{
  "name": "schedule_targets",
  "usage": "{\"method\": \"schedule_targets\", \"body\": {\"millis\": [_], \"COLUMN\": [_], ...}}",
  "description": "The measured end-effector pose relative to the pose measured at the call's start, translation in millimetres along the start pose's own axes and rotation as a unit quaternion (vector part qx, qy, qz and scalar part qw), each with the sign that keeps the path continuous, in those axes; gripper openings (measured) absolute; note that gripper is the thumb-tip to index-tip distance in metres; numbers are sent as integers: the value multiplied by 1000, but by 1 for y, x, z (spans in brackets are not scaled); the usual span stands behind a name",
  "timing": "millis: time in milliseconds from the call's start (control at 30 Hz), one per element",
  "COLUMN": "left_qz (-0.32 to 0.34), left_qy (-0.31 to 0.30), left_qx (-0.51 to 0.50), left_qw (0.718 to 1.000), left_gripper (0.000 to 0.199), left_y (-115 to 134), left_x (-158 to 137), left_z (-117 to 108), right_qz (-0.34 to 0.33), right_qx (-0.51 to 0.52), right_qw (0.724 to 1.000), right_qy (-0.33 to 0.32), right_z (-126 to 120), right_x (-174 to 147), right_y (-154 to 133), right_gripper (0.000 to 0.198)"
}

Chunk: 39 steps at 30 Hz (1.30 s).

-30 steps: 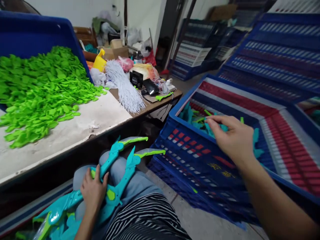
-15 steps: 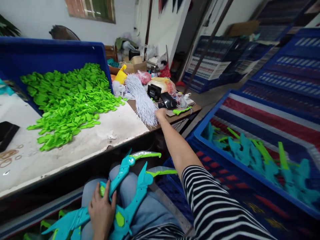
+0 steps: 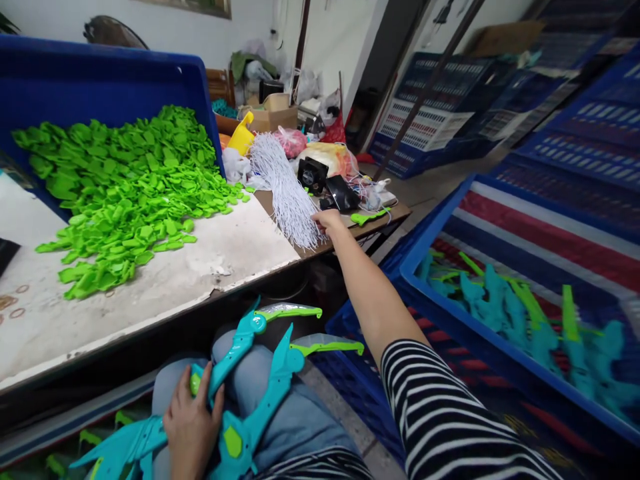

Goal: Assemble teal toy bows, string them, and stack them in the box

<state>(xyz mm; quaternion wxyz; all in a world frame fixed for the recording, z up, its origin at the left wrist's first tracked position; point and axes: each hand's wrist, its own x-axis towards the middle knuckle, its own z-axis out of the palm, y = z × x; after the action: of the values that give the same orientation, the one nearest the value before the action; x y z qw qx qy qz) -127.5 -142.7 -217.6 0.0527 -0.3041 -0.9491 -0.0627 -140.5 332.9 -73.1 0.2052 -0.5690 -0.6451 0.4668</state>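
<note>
My right arm stretches forward to the table, and my right hand (image 3: pixel 330 221) pinches at the near end of a bundle of thin white cords (image 3: pixel 286 190); the fingertips are partly lost among the strands. My left hand (image 3: pixel 193 420) lies low over my lap, its fingers curled over a teal plastic piece (image 3: pixel 236 347) with a clear-and-green hooked arm. Beside it on my lap lies a second teal piece (image 3: pixel 283 373) of the same shape, with a lime-green inset. Another teal part (image 3: pixel 123 443) sticks out left of my left hand.
Green plastic parts (image 3: pixel 145 173) spill from a tipped blue bin (image 3: pixel 100 73) onto the white tabletop (image 3: pixel 240 260). Black devices (image 3: pixel 340 193) and a green piece (image 3: pixel 370 217) lie right of the cords. A blue crate (image 3: pixel 407 267) with several teal pieces stands at my right.
My right hand stays at the near end of the cord bundle, its fingers now showing more around the strands. The camera view has tilted down slightly. My left hand keeps its hold.
</note>
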Motion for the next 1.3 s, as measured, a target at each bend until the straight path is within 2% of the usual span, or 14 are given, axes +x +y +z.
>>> {"method": "schedule_targets", "body": {"millis": [167, 267, 367, 467, 567, 633, 667, 700, 800, 867, 900, 967, 1133, 1300], "left_qz": [11, 7, 9, 27, 47, 50, 43, 23, -79, -124, -138, -154, -194, -156], "left_qy": [-16, -20, -30, -21, 9, -26, -73, -135, -302, -358, -369, -364, -337, -369], "left_qx": [8, 6, -4, -43, -164, -305, -388, -469, -641, -686, -698, -715, -718, -712], "left_qw": [1000, 1000, 1000, 998, 985, 951, 918, 873, 702, 621, 597, 576, 577, 577], "left_gripper": [44, 44, 45, 46, 47, 44, 42, 40, 41, 37, 33, 26, 20, 23], "left_y": [-1, -4, -11, -14, 6, 39, 60, 83, 149, 181, 192, 203, 197, 192], "left_x": [1, 1, 1, 7, 26, 44, 53, 62, 82, 87, 87, 84, 74, 62], "left_z": [-4, -4, -6, -15, -33, -47, -54, -59, -65, -63, -61, -57, -53, -51], "right_qz": [29, 24, 22, 39, 61, 68, 68, 67, 59, 49, 43, 34, 52, 91], "right_qx": [36, 70, 109, 139, 181, 226, 247, 261, 262, 252, 247, 244, 286, 307], "right_qw": [997, 993, 986, 974, 956, 934, 921, 910, 895, 897, 900, 908, 916, 891], "right_qy": [-57, -89, -126, -174, -223, -268, -292, -315, -357, -360, -356, -338, -274, -321], "right_z": [-7, -12, -17, -24, -32, -36, -37, -38, -39, -38, -38, -40, -50, -63], "right_x": [-29, -51, -81, -115, -146, -163, -170, -176, -191, -198, -201, -205, -213, -225], "right_y": [6, 16, 40, 74, 106, 123, 131, 138, 154, 163, 166, 173, 184, 193], "right_gripper": [29, 26, 6, 13, 17, 23, 27, 31, 41, 42, 41, 39, 36, 39]}}
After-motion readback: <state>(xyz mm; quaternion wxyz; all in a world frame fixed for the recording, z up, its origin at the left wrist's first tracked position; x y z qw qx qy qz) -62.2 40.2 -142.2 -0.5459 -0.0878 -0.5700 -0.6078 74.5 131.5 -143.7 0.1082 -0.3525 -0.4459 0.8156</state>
